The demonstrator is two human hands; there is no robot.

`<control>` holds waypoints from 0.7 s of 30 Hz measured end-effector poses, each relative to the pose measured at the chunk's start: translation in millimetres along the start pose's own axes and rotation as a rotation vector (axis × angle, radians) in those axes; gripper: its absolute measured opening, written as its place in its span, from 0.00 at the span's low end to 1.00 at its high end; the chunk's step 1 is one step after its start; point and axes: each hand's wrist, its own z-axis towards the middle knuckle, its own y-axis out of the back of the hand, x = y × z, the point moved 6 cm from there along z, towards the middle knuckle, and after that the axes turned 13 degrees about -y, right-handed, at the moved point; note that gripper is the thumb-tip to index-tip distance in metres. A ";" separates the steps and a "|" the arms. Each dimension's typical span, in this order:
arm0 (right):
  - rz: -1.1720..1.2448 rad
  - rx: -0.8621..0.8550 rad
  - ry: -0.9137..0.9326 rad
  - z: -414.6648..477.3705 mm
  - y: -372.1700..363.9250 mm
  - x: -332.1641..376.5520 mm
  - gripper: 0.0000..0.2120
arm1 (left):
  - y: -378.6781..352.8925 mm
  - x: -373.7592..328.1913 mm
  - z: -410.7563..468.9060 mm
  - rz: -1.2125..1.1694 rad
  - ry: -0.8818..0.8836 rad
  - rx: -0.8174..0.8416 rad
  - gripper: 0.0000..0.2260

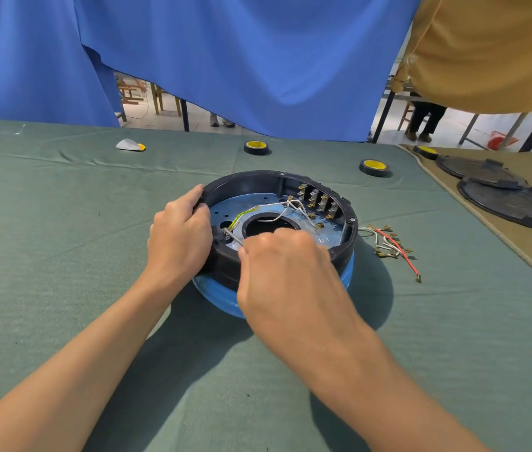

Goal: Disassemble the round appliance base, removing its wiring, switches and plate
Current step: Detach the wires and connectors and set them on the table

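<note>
1. Across the green-clothed worktop, the round appliance base sits near the middle, open side up. Its black wall stands on a blue lower part. Two black round covers lie well apart to the right, and tape rolls sit behind.
2. The base looks like rigid moulded plastic, probably not heavy. On cloth it may slide or rock, so the rim is the sensible place to hold it.
3. The left hand does just that: its fingers curl over the left rim and grip the wall, bracing it.
4. The right hand is closed into a loose fist over the near side of the base and holds a thin metal tool. The handle is hidden, so what kind of tool it is cannot be told.
5. The plate lies flat in the floor of the base, bluish metal with a large centre hole. It looks thin and stiff, and is probably best lifted by the hole's edge once it is freed.
6. The switches stand in a row against the far right inner wall, their brass tabs mostly bare.
7. The wires inside are soft and thin. A green-yellow wire runs to a terminal on the left wall, where the tool tip points. Pulling at the connectors rather than the strands should spare them.
8. Loose wires lie just right of the base.
</note>
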 end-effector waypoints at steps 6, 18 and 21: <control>0.018 -0.071 0.081 -1.7 0.2 -0.7 0.11 | 0.0 -1.4 -0.6 0.001 -0.013 0.001 0.27; -0.122 -0.146 -0.122 -9.5 -2.9 8.0 0.06 | -1.7 0.4 -0.3 -0.006 -0.036 -0.015 0.26; -0.204 -0.189 -0.155 -11.4 -5.3 8.5 0.06 | -1.7 -0.7 -0.7 0.010 -0.046 -0.024 0.27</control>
